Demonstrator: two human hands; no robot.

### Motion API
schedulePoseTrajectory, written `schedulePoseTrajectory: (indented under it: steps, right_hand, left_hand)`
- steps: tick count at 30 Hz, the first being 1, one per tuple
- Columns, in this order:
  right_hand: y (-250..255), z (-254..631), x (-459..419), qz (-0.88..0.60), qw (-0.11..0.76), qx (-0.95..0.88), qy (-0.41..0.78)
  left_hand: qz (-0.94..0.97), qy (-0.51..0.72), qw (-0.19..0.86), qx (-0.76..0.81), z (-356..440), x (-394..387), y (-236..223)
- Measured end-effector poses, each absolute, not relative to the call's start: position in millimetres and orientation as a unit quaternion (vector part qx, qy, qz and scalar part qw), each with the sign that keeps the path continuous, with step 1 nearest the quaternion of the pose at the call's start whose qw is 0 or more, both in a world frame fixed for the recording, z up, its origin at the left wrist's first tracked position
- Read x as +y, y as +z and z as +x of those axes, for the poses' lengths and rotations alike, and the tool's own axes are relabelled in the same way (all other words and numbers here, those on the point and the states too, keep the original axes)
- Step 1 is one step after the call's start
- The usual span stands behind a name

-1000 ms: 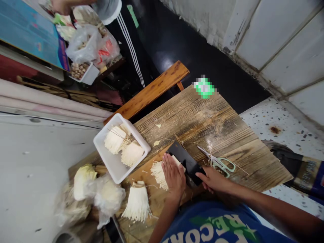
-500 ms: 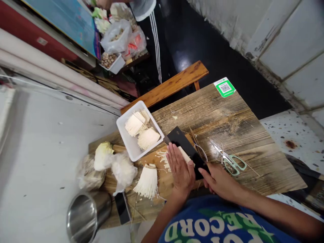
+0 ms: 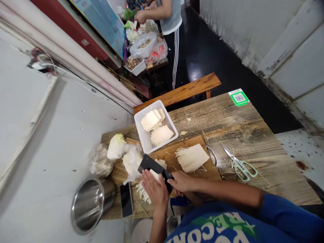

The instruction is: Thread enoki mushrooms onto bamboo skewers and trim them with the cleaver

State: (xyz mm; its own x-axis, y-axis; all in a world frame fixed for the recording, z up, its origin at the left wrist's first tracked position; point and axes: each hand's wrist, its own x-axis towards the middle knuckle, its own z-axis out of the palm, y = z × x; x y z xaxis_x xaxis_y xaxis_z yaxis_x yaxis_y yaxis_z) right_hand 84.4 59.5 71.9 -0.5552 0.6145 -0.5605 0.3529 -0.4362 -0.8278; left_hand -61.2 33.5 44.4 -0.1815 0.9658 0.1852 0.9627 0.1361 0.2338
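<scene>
My left hand [image 3: 155,189] lies with its fingers stretched flat over a pale bunch of enoki mushrooms, against the near side of a black cleaver [image 3: 152,166]. My right hand [image 3: 182,183] is closed round the cleaver's handle. Part of the bunch under my left hand is hidden by the hand and blade; its thin strands [image 3: 143,193] stick out below. On the wooden cutting board [image 3: 212,170], a flattened piece of enoki [image 3: 192,157] lies to the right of the blade. Beyond it, a white plastic tub [image 3: 146,141] holds more enoki pieces.
Green-handled scissors [image 3: 244,168] and thin sticks lie right of the board. Left are a cabbage [image 3: 116,145], plastic bags [image 3: 132,163], a phone [image 3: 126,199] and a metal pot [image 3: 88,206]. Past the wooden bench [image 3: 184,89], another person [image 3: 172,20] stands by bagged vegetables.
My hands and the cleaver have moved left from the enoki piece on the board to another bunch. That first piece now lies uncovered. The view has shifted, showing the other person's arms.
</scene>
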Motion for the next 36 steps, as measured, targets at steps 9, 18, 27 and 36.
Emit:
schedulePoseTrajectory:
  steps: [9,18,27,36]
  right_hand:
    - [83,141,51,-0.592,0.093,-0.546,0.586]
    - [52,308,-1,-0.66,0.286,-0.239,0.653]
    - [6,323,-14,-0.607,0.25,-0.261,0.708]
    - [5,326,-16,-0.597,0.212,-0.282,0.721]
  left_hand:
    - [0.571,0.145,0.021,0.808,-63,59,-27]
    - [0.701,0.143,-0.015,0.699,-9,55,5]
    - [0.829,0.12,0.1,0.537,126,60,3]
    - [0.838,0.066,0.091,0.534,123,61,-11]
